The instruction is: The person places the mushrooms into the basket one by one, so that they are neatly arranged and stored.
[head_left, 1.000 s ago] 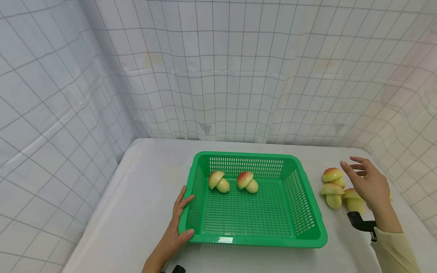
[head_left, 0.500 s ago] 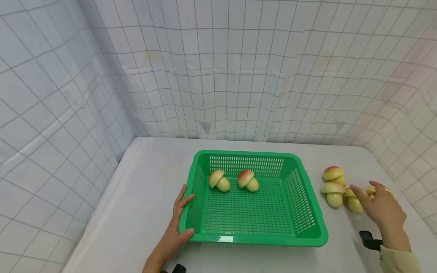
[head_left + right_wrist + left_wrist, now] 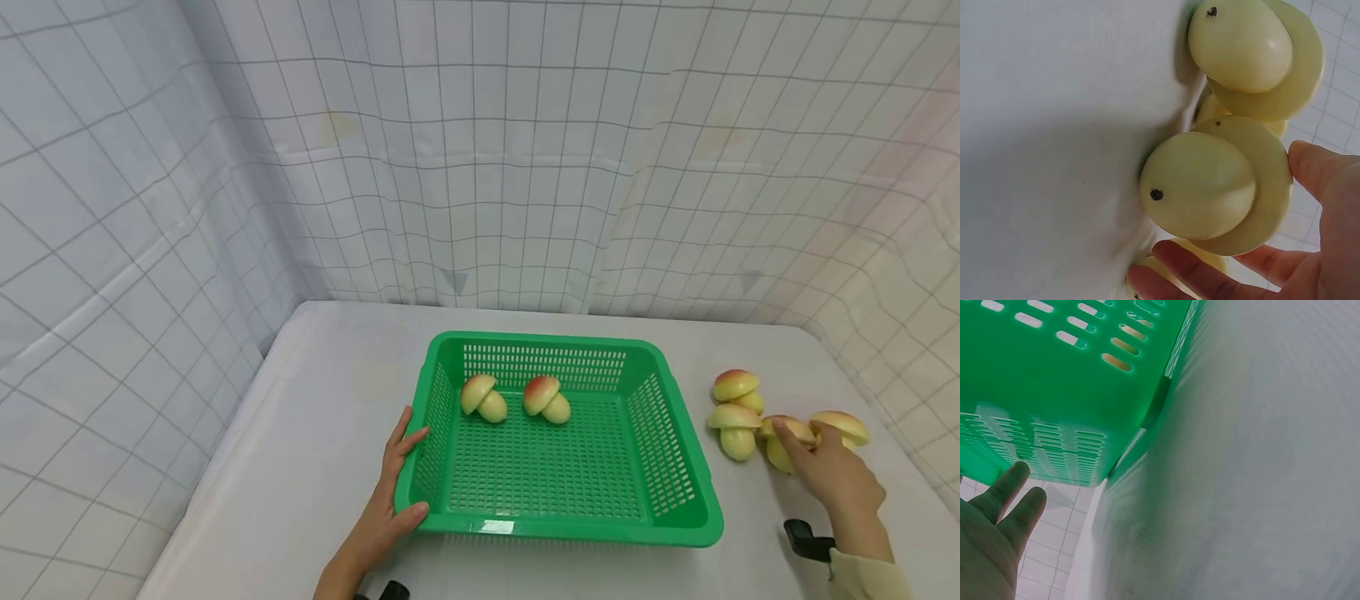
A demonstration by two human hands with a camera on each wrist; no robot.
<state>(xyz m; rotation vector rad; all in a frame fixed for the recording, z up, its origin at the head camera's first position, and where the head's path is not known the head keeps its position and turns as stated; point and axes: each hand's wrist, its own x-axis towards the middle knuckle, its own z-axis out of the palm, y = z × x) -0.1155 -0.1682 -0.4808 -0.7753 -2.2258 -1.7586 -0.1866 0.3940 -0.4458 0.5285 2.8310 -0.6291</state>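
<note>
At left, the left hand (image 3: 384, 508) is resting on the rim of the green basket (image 3: 570, 531), its grip standing apart. Inside, two yellow mushrooms (image 3: 477, 394) are lying side by side. To the right, on the white bench (image 3: 330, 400), a close pair of mushrooms (image 3: 737, 444) is lying; next, the right hand (image 3: 840, 475) is pinching the third mushroom (image 3: 778, 457), grip clamped; a last mushroom (image 3: 843, 425) is lying rightmost.

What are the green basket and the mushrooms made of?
The green basket looks like shiny plastic: bright glare, even moulded slots. The mushrooms may be painted foam or plastic: smooth, softly shiny, red blending into yellow on some caps. I can't tell which.
</note>
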